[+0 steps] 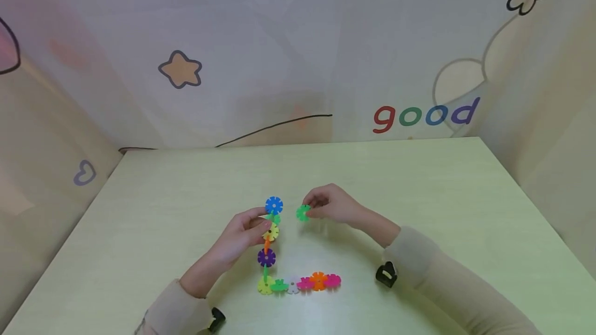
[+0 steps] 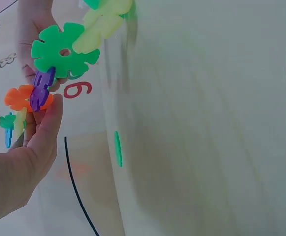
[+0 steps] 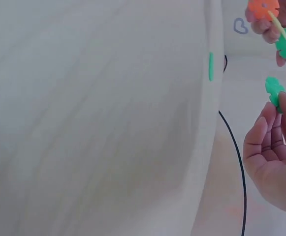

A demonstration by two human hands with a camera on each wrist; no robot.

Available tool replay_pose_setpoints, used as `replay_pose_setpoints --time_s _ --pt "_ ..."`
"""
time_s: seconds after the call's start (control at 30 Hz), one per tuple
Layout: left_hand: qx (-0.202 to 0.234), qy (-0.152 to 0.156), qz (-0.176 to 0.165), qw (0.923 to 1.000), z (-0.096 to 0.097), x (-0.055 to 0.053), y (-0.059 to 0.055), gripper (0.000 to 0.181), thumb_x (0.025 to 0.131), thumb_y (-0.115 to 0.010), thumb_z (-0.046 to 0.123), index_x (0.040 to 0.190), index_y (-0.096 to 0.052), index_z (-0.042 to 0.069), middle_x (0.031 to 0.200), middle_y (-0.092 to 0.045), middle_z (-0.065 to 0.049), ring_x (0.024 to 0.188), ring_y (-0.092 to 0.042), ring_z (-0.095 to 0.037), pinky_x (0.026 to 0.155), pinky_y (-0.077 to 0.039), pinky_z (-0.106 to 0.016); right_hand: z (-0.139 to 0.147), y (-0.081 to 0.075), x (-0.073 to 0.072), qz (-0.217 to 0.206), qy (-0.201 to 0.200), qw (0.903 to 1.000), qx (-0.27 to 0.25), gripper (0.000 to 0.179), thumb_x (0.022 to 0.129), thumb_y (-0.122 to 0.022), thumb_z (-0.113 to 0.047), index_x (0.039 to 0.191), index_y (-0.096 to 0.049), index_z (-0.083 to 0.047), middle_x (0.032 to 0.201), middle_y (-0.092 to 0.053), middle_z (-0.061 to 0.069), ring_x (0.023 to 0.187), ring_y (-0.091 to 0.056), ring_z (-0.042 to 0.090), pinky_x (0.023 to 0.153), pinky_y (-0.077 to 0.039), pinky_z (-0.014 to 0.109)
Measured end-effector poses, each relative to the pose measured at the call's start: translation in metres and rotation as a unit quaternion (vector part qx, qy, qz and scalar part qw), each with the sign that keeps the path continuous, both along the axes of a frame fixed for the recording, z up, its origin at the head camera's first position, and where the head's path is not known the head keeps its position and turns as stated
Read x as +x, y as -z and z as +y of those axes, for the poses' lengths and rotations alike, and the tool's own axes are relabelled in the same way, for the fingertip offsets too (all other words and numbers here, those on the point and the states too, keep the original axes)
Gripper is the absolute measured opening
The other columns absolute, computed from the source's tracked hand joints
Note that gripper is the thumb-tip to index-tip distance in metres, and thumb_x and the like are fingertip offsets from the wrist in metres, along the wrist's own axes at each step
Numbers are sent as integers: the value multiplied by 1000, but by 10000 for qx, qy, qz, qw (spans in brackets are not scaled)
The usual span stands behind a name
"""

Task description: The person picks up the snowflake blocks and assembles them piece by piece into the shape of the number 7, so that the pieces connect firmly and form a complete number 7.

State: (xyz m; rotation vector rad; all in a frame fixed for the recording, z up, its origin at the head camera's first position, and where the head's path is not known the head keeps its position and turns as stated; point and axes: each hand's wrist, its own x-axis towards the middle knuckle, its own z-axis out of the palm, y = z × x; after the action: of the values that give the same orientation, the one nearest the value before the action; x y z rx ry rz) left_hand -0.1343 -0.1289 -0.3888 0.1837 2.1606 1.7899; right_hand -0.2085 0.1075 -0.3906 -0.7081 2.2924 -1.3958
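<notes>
A chain of flower-shaped plastic snowflake discs forms an L. Its upright arm runs from a blue disc (image 1: 273, 205) down past a purple disc (image 1: 266, 257) to a yellow-green corner disc (image 1: 265, 286). The bottom row goes right to a pink disc (image 1: 333, 280). My left hand (image 1: 242, 237) pinches the upper part around a yellow disc (image 1: 271, 231). Just right of the blue disc, my right hand (image 1: 335, 204) holds a single green disc (image 1: 303, 213) between thumb and fingers, apart from the chain. In the right wrist view, that green disc (image 3: 273, 91) points toward the chain.
The pale table (image 1: 139, 221) extends around both hands. A printed cloth (image 1: 279, 40) hangs along its back and sides. Black wrist mounts (image 1: 386, 274) sit by both sleeves, the right one right of the chain's bottom row.
</notes>
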Motion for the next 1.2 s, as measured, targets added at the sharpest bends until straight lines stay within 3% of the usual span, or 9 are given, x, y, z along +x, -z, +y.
replay_pose_setpoints --time_s 0.27,0.47,0.7,0.93,1.07,1.2 --pt "-247 718 8 9971 3 -8 -4 47 94 -50 15 133 -37 -7 113 -54 -22 101 -55 -27 83 -49 -38 8 -14 2 -98 440 9977 -509 14 83 -64 -3 97 -65 0 85 -61 6 77 -55 20 67 -50 27" --pt "-333 1181 -91 9924 7 -13 -5 47 93 -51 17 131 -39 -7 122 -50 -25 106 -53 -30 85 -48 -41 13 -16 2 -64 349 9961 -804 15 84 -64 -4 98 -65 1 87 -62 7 78 -55 21 69 -51 29" --pt "-617 1423 -113 9878 13 -18 -7 47 92 -52 18 131 -42 -6 122 -51 -23 102 -55 -27 84 -48 -42 19 -17 4 -123 212 9958 -884 17 85 -63 -4 100 -65 2 88 -62 8 77 -55 21 75 -50 44" --pt "-653 1576 -39 9853 19 -19 -10 43 94 -49 18 129 -43 -6 121 -52 -22 100 -56 -24 85 -48 -42 23 -17 5 -185 13 9949 -990 17 85 -62 -2 100 -65 4 90 -64 9 79 -57 23 79 -49 48" --pt "-655 1616 -39 9847 21 -21 -9 41 94 -48 16 128 -45 -5 119 -52 -23 97 -55 -22 85 -48 -41 24 -17 5 -138 -94 9942 -1065 17 85 -61 -2 100 -65 5 92 -64 11 85 -57 35 80 -48 50" --pt "-664 1659 -30 9839 22 -21 -9 40 94 -48 17 128 -46 -5 119 -53 -22 96 -55 -22 84 -48 -41 26 -17 4 -92 -218 9931 -1149 15 85 -60 0 99 -65 6 93 -64 12 90 -55 45 79 -51 43"
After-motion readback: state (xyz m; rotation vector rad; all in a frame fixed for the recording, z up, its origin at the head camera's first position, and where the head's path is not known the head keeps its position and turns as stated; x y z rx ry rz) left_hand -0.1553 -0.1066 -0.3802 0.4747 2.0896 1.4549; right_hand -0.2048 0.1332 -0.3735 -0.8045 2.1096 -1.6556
